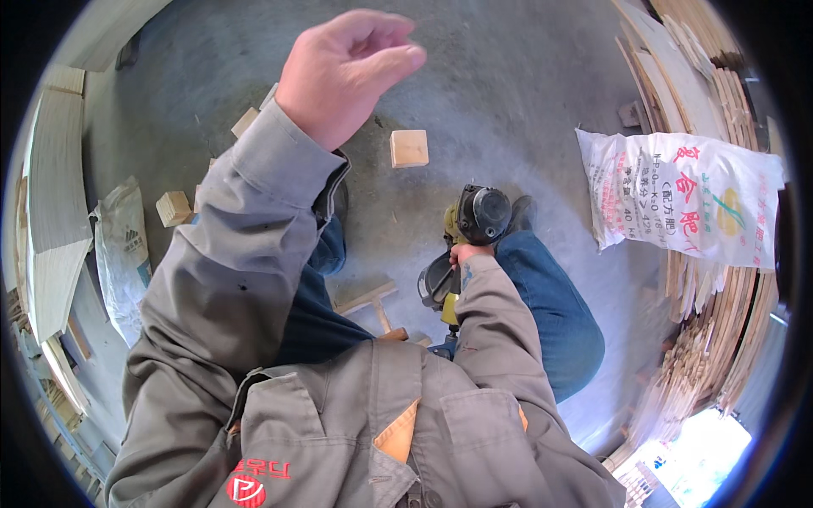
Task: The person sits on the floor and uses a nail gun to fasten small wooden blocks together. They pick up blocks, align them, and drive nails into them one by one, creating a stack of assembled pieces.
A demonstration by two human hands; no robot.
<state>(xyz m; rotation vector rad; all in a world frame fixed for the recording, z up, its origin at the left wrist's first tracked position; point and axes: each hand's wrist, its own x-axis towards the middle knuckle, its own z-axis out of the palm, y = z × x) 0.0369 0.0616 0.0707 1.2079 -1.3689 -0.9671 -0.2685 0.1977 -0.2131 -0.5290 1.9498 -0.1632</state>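
My left hand (351,72) is raised near the top of the view, its fingers loosely curled and the thumb held apart from them. Nothing shows in it. Low between my knees, my right hand (471,254) is wrapped around the grip of a yellow and black coil nail gun (484,213), which has a round black drum (436,281). Just below my left hand, a pale square wooden block (409,149) lies on the floor. More blocks lie left of my left sleeve, one of them a wooden block (174,208) in full view.
Joined wooden strips (373,298) lie between my legs. A printed white woven sack (677,195) rests against stacked thin boards (720,313) at the right. Leftward stand a pale board stack (59,178) and a crumpled white sack (123,250). The floor (508,93) is grey concrete.
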